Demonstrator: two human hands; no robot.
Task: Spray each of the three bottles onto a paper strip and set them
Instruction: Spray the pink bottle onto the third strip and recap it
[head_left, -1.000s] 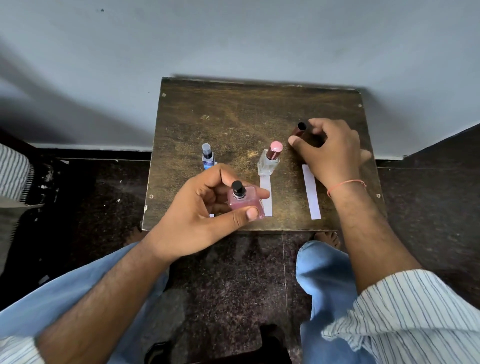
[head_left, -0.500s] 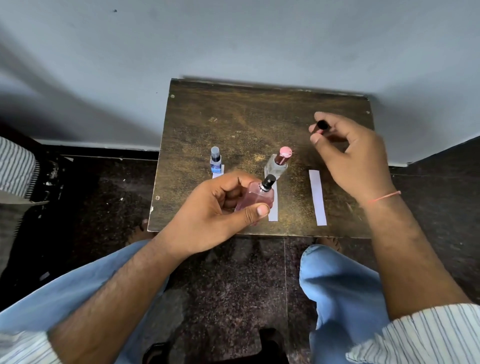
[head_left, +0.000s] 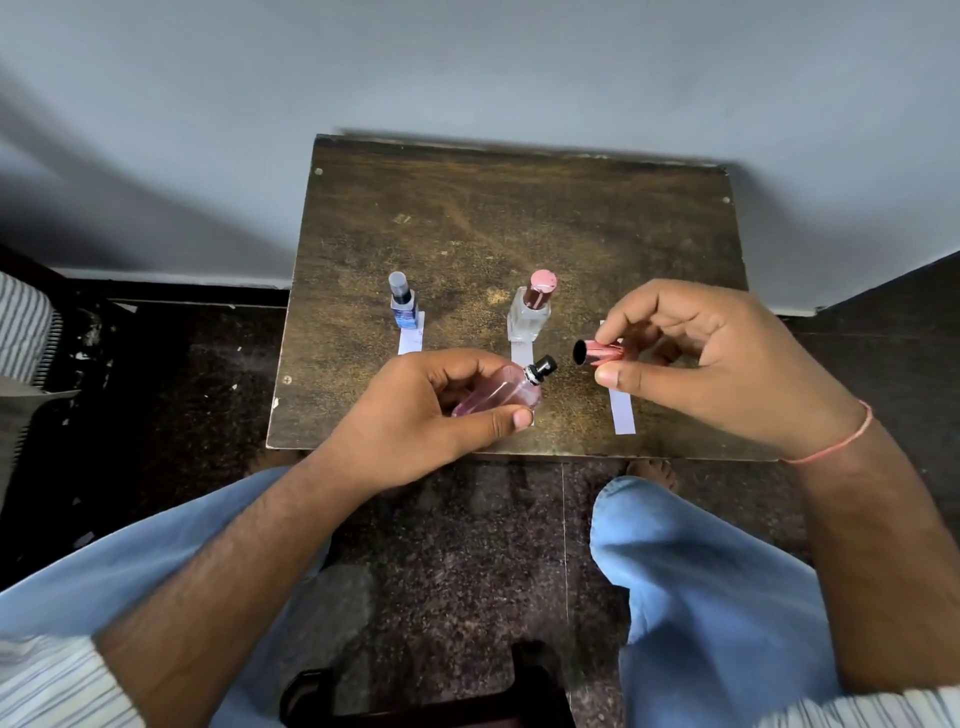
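My left hand (head_left: 436, 410) grips a pink square bottle (head_left: 501, 395), tilted so its black nozzle points right. My right hand (head_left: 727, 364) pinches the bottle's pink cap (head_left: 597, 352), open end facing the nozzle, a short gap apart. A small blue bottle (head_left: 404, 304) stands on the left paper strip (head_left: 413, 338). A clear bottle with a pink cap (head_left: 532, 309) stands on the middle strip (head_left: 521, 352), whose near part my left hand hides. The right strip (head_left: 622, 413) lies bare, partly under my right hand.
All of this sits on a small dark wooden table (head_left: 519, 223) against a grey wall. My knees in blue trousers (head_left: 701, 571) are just before its front edge. A dark stool (head_left: 426, 696) shows at the bottom.
My right hand lifted the cap from the back right of the table and brought it down-left to the nozzle. My left hand tilted the pink bottle toward the right.
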